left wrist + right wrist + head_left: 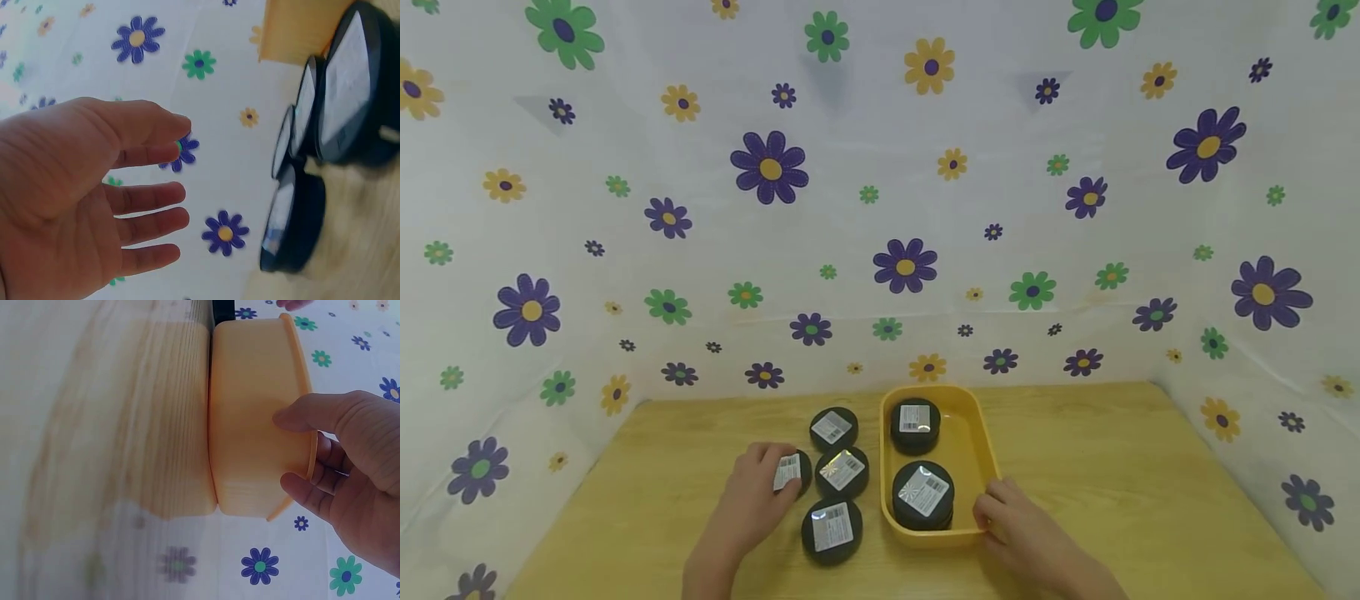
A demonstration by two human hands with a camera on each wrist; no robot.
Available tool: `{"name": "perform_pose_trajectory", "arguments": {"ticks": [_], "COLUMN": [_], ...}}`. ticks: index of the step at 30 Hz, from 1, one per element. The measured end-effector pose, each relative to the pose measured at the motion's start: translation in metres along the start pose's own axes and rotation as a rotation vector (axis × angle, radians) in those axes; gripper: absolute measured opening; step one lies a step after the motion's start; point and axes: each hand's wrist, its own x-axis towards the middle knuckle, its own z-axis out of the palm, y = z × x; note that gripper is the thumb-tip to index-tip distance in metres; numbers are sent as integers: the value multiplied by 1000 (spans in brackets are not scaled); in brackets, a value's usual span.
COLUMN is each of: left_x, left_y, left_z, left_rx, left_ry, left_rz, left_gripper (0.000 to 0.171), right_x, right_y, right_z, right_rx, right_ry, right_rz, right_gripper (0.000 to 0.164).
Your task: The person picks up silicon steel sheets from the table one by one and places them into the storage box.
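Observation:
My left hand (751, 498) hovers at the leftmost round black container (806, 472), partly covering it in the head view. In the left wrist view its fingers are extended and a gap separates them from the black container (292, 222). My right hand (1024, 527) grips the near right corner of a yellow plastic bin (967, 471), thumb on the outer wall and fingers over the rim. Inside the bin, along its left side, stand two stacks of round black containers, a far one (915, 425) and a near one (922, 497), with white labels facing up.
Between my left hand and the bin are three more labelled black containers, far (833, 428), middle (842, 472) and near (832, 532). The wooden table (1075, 450) ends at a white flowered cloth (850, 275) behind and on both sides.

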Motion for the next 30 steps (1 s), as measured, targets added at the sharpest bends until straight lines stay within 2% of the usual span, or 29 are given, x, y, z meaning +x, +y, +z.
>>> {"name": "perform_pose_trajectory", "arguments": {"ticks": [4,7,9,19,23,30], "left_x": [3,4,5,2,2,-1], "left_y": [-13,-24,-31,-50,-51,-43], "left_z": [1,2,3,11,17,26], "left_rx": [30,55,59,77,86,100], "left_ry": [-72,-109,-115,-108,-119,-190], "left_rz": [-121,-197,-219,-226,-229,-237], "left_gripper": [43,51,56,67,66,65], "right_x": [-3,-3,-3,-4,-4,-2], "right_y": [-2,-2,-2,-1,1,2], "right_z": [-6,-8,-8,-5,-1,1], "right_rx": [44,48,38,11,-8,-35], "right_ry": [-96,-124,-111,-14,55,122], "right_rz": [110,133,118,26,-40,-122], "right_gripper": [26,24,25,31,34,40]}}
